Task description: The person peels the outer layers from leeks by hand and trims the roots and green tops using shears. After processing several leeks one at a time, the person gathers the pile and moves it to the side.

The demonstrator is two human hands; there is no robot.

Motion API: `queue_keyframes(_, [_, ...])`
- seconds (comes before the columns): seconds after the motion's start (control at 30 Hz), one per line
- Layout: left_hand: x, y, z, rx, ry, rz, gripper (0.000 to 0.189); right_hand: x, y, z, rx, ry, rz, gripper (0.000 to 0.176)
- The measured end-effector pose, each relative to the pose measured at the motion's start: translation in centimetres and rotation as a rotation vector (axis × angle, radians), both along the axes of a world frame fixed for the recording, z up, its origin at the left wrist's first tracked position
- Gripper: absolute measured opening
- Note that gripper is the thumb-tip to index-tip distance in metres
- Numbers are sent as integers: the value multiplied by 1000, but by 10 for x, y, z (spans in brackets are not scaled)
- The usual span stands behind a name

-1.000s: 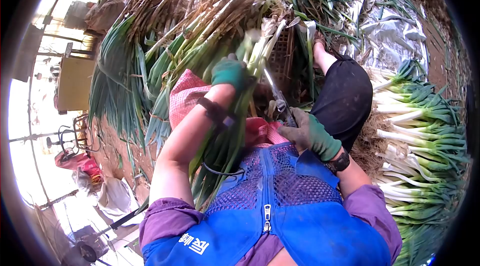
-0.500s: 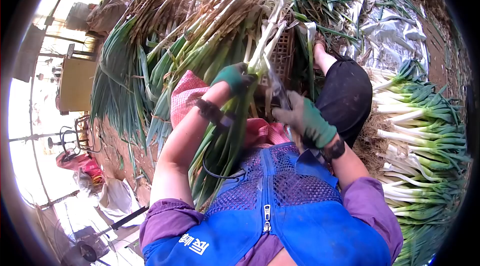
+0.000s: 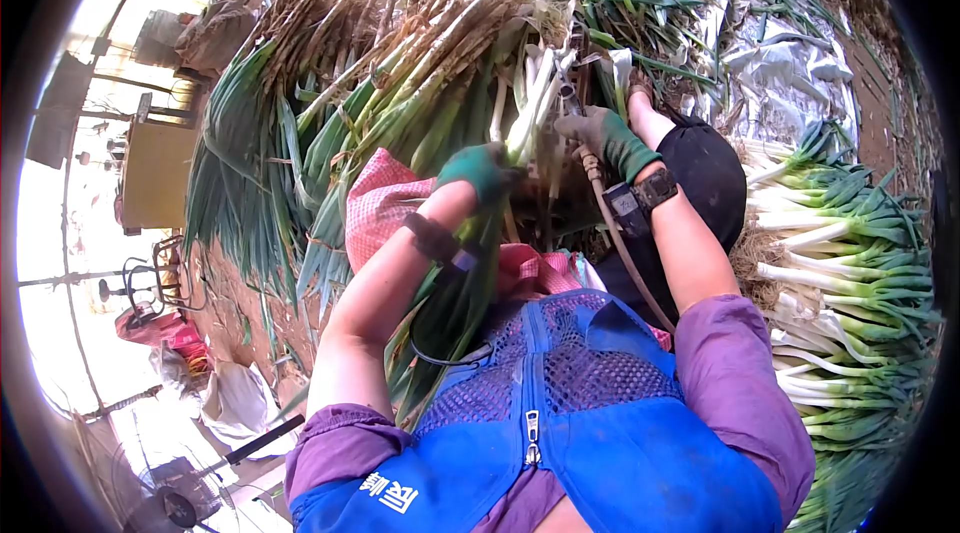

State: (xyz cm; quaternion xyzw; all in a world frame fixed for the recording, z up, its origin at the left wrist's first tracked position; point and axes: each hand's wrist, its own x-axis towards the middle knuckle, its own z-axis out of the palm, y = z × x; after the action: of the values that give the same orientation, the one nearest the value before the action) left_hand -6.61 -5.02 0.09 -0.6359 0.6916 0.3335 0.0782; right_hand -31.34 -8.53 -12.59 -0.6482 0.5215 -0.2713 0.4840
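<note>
My left hand (image 3: 478,176), in a green glove, is closed around a bunch of green onions (image 3: 532,113). Their white stalks point away from me, and the green leaves hang down over my lap. In my gloved right hand (image 3: 612,141) is an air blow gun (image 3: 569,93), its nozzle beside the white stalks. A hose (image 3: 625,258) runs from the gun back past my right forearm. Beyond my left hand lies a heap of green onions with brown outer skins and roots (image 3: 430,53).
Cleaned green onions (image 3: 825,278) lie in a row on the right. Loose leaf scraps (image 3: 640,3) and silvery plastic sheeting (image 3: 785,73) cover the ground ahead. A pink checked cloth (image 3: 375,201) lies over my lap. Farther left stands a yellowish panel (image 3: 158,176).
My right hand has moved forward with the blow gun, bringing more of the hose into view. My left hand has come slightly nearer to me with the green onions, whose white stalks look cleaner.
</note>
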Motion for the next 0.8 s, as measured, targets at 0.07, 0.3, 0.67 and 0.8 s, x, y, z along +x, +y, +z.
queue_keyframes(0.07, [2,1,4,54,97,112,47,6,16,29,106,5,19,36])
queue_keyframes(0.3, [26,-19,-10,45,175,225,40,30,140,141,306,-134,-50,35])
queue_keyframes(0.67, [37,-3,-39,152,472,328,37,26,66,69,317,6,-212,42])
queue_keyframes(0.8, [28,9,-32,52,329,285,42,20,3,54,293,-12,-69,41])
